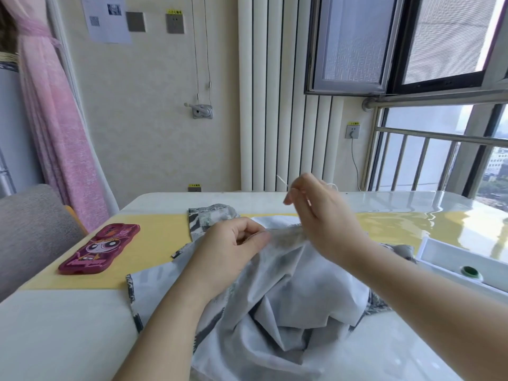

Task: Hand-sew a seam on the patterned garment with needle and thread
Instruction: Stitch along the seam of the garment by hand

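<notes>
The patterned garment (275, 303), grey and white and lying inside out, is bunched on the table in front of me. My left hand (231, 243) pinches its upper edge near the seam. My right hand (321, 215) is raised just above that edge, fingers curled, pinching a thin needle (282, 180) that sticks out up and to the left. A white thread (331, 185) loops behind that hand. The right hand is blurred by motion.
A pink phone in a cartoon case (100, 250) lies on the yellow mat (154, 243) at the left. A white tray (461, 259) with a green-capped item (470, 271) stands at the right. Radiator, window railing and wall are behind the glossy table (68, 334).
</notes>
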A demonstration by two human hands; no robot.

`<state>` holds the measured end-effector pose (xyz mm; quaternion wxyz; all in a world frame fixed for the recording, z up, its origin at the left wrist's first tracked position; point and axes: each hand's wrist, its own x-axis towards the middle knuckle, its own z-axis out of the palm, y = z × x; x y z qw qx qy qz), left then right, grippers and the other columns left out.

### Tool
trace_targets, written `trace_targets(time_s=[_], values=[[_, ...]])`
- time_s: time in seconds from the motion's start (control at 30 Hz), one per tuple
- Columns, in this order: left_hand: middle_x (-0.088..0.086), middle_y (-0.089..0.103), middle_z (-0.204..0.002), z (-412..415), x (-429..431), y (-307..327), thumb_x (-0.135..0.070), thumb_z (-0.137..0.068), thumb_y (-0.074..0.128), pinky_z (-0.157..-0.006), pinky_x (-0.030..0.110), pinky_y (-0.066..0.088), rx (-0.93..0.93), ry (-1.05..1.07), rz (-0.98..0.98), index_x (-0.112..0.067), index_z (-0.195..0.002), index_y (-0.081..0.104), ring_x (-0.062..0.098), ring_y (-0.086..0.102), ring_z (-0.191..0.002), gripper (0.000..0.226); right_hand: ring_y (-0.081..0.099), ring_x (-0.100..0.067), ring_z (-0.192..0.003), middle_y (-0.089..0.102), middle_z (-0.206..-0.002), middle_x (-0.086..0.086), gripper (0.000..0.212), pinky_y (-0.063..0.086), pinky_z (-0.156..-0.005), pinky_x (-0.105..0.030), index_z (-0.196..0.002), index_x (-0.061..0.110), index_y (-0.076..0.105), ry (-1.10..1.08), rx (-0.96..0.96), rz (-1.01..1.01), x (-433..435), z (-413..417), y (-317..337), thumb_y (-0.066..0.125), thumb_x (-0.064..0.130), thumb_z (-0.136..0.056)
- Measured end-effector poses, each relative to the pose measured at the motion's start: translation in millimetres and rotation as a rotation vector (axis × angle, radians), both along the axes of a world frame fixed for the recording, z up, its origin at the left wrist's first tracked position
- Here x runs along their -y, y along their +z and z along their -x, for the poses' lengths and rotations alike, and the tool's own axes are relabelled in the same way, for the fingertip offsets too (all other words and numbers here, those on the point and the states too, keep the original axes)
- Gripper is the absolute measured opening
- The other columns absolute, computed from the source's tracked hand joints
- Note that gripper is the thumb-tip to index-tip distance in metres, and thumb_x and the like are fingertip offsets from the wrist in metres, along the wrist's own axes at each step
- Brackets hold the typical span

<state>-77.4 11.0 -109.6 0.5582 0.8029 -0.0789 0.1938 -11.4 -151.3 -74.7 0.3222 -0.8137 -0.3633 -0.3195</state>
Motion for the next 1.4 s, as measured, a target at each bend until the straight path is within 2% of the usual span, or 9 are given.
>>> trace_targets(time_s=[0.1, 0.2, 0.37, 0.5, 0.7, 0.93, 1.03, 1.23, 1.4], values=[[0.004, 0.073, -0.082, 3, 5, 2, -0.024, -0.089, 0.065, -0.082, 0.040, 0.051, -0.003, -0.025, 0.021, -0.018, -0.083, 0.070, 0.026, 0.066, -0.080, 0.010, 0.055, -0.027, -0.072, 0.064, -0.074, -0.001, 0.019, 0.035, -0.061, -0.038, -0.091, 0.013, 0.045, -0.006, -0.064, 0.087, -19, 12, -6, 0.033, 0.025, -0.100], [0.007, 0.072, -0.085, 5, 5, 5, -0.022, -0.089, 0.063, -0.082, 0.038, 0.051, 0.016, -0.041, 0.020, -0.016, -0.084, 0.070, 0.030, 0.065, -0.085, 0.011, 0.052, -0.027, -0.067, 0.057, -0.067, 0.000, 0.015, 0.026, -0.055, -0.035, -0.095, 0.020, 0.041, -0.067, -0.121, 0.121, -25, 14, -9, 0.032, 0.030, -0.100], [-0.002, 0.063, -0.072, 7, -1, 10, -0.019, -0.088, 0.066, -0.065, 0.017, 0.042, 0.007, -0.055, -0.018, -0.016, -0.079, 0.068, 0.008, 0.052, -0.066, 0.010, 0.041, -0.014, -0.051, 0.042, -0.052, 0.006, 0.012, 0.026, -0.053, -0.036, -0.091, 0.024, 0.037, -0.016, -0.072, 0.089, -22, 11, -10, 0.033, 0.030, -0.100], [-0.001, 0.063, -0.071, 8, -3, 11, -0.016, -0.085, 0.068, -0.064, 0.018, 0.043, 0.040, -0.046, -0.022, -0.013, -0.076, 0.067, 0.007, 0.053, -0.065, 0.009, 0.038, -0.007, -0.043, 0.033, -0.043, 0.009, 0.015, 0.023, -0.044, -0.019, -0.090, 0.023, 0.039, -0.002, -0.019, 0.040, -18, 8, -14, 0.030, 0.035, -0.093], [-0.007, 0.069, -0.069, 7, 0, 8, -0.018, -0.083, 0.071, -0.062, 0.011, 0.042, 0.127, 0.148, -0.128, -0.024, -0.072, 0.070, -0.002, 0.056, -0.062, 0.013, 0.045, -0.005, -0.050, 0.037, -0.043, 0.006, 0.011, 0.031, -0.048, -0.016, -0.089, 0.022, 0.038, -0.001, -0.120, -0.009, -19, 5, -14, 0.038, 0.024, -0.100], [-0.008, 0.069, -0.069, 6, 4, 6, -0.021, -0.085, 0.070, -0.060, 0.009, 0.041, 0.118, 0.185, -0.179, -0.030, -0.069, 0.068, -0.001, 0.057, -0.061, 0.018, 0.035, -0.011, -0.048, 0.039, -0.050, 0.007, 0.015, 0.030, -0.052, -0.031, -0.087, 0.018, 0.044, 0.062, -0.284, -0.186, -20, -2, -15, 0.039, 0.024, -0.099], [-0.001, 0.070, -0.073, 4, 5, 6, -0.021, -0.088, 0.066, -0.062, 0.016, 0.044, 0.088, 0.172, -0.139, -0.025, -0.074, 0.069, 0.010, 0.061, -0.065, 0.015, 0.037, -0.010, -0.048, 0.041, -0.047, 0.008, 0.014, 0.029, -0.050, -0.027, -0.089, 0.019, 0.044, 0.053, -0.287, -0.165, -18, -2, -17, 0.038, 0.026, -0.100], [-0.010, 0.047, -0.060, 2, 21, 4, -0.023, -0.100, 0.044, -0.057, 0.010, 0.035, 0.046, 0.197, -0.192, -0.018, -0.084, 0.052, -0.008, 0.046, -0.056, 0.018, 0.044, -0.005, -0.048, 0.038, -0.045, 0.008, 0.014, 0.028, -0.049, -0.026, -0.091, 0.019, 0.044, -0.015, -0.229, -0.135, -18, -1, -19, 0.038, 0.028, -0.100], [-0.011, 0.051, -0.062, 4, 26, 4, -0.030, -0.097, 0.049, -0.059, 0.008, 0.035, 0.071, 0.168, -0.176, -0.015, -0.086, 0.057, -0.007, 0.048, -0.059, 0.020, 0.043, -0.007, -0.051, 0.036, -0.047, 0.008, 0.016, 0.027, -0.051, -0.032, -0.094, 0.015, 0.047, -0.028, -0.215, -0.159, -17, -1, -17, 0.038, 0.027, -0.100]])
